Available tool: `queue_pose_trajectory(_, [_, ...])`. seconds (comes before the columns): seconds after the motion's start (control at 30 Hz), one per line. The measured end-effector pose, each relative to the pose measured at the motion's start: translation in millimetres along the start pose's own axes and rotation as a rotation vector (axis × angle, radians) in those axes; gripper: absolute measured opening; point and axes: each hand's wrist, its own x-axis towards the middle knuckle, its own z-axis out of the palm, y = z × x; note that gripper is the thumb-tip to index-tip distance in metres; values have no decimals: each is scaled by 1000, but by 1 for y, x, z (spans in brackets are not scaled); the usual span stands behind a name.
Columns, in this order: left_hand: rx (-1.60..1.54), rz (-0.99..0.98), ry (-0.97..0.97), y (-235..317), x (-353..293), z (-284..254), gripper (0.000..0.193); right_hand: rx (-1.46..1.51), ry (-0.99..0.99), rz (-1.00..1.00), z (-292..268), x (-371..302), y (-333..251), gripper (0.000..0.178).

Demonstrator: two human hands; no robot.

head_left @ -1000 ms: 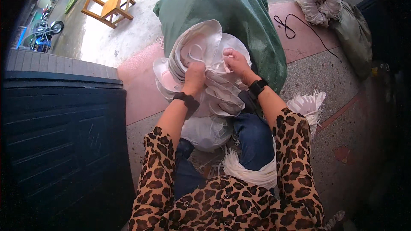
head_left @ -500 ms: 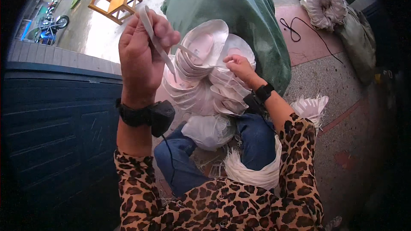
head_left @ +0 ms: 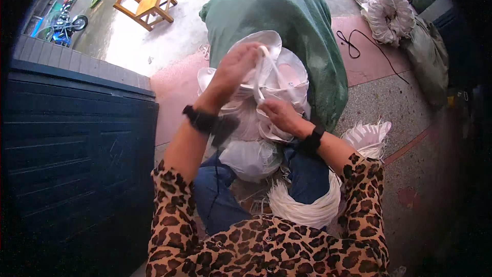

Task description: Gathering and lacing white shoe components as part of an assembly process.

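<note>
A flat white strip [head_left: 258, 83] is looped in front of me over a bundle of nested white cup-shaped fabric pieces [head_left: 293, 74] with pale pink inner faces. My left hand [head_left: 237, 69], slightly blurred, is closed on the upper bend of the strip. Lower and to the right, my right hand [head_left: 281, 115] pinches the strip near its lower part, just above the bundle. Thumb and finger hide the exact grip. Below the bundle, a white translucent wad [head_left: 251, 160] rests between my knees.
A large green cloth-covered heap [head_left: 271, 13] stands behind the bundle. White cords [head_left: 307, 208] lie around my right thigh, more fringed fabric pieces [head_left: 366, 136] beside it. A dark blue panel [head_left: 77, 164] is at left, a wooden chair [head_left: 151, 7] farther off, a black cable [head_left: 376, 46] at right.
My left hand has swung right and down from the upper left, carrying the strip over the bundle. My right hand has moved slightly down and now pinches the strip's lower part.
</note>
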Motion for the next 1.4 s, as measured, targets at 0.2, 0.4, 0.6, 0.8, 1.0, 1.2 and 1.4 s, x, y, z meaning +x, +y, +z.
queue_pose_trajectory(0.2, [1007, -48, -109, -203, 47, -65, 23, 265, -12, 279, -27, -1, -31, 28])
queue_pose_trajectory(0.4, [1028, -233, -343, -198, 40, -67, 16, 939, 174, 587, -53, 17, -32, 23])
queue_pose_trajectory(0.6, [874, -105, -167, -215, 18, -69, 17, 1427, 313, 604, -65, 30, -13, 14])
queue_pose_trajectory(0.8, [600, -194, -50, -188, 2, -63, 17, 1374, 232, 581, -72, 25, -17, 17])
queue_pose_trajectory(1.0, [712, -60, -71, -176, 4, -44, 22, 1319, 114, 581, -62, 23, -43, 23])
queue_pose_trajectory(1.2, [466, -103, -11, -115, -27, -38, 24, 1408, 159, 607, -69, 15, -12, 21])
queue_pose_trajectory(1.4, [208, -190, 171, -85, -64, -22, 29, 1206, 214, 671, -63, 6, -54, 21])
